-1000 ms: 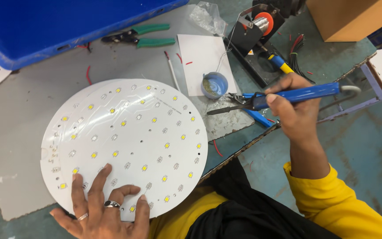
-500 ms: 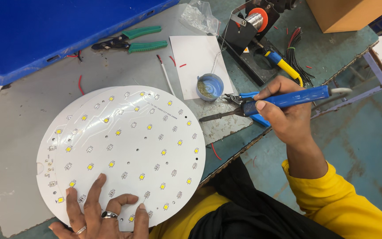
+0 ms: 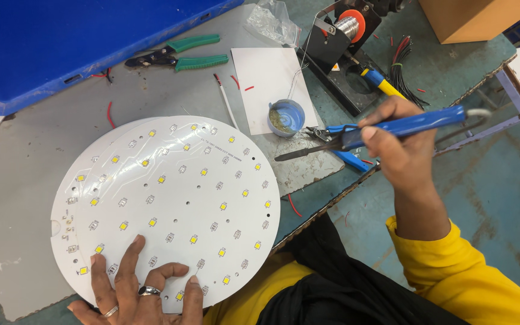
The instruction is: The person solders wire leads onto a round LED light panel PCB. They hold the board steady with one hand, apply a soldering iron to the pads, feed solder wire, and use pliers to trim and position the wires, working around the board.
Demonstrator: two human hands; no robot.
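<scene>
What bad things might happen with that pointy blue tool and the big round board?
The soldering iron in the right hand may be hot; its tip points toward the small blue pot and could tip it. The round white board overhangs the table edge, pinned only by the left hand, so it might slide off.

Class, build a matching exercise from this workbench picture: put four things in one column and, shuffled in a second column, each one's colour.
Things:
1. round LED board
2. soldering iron handle
3. pliers handles
4. sleeve

Colours:
A. yellow
B. green
C. white
D. blue

Pairs: 1-C, 2-D, 3-B, 4-A. The left hand rests on the board; the right hand holds the iron.
</scene>
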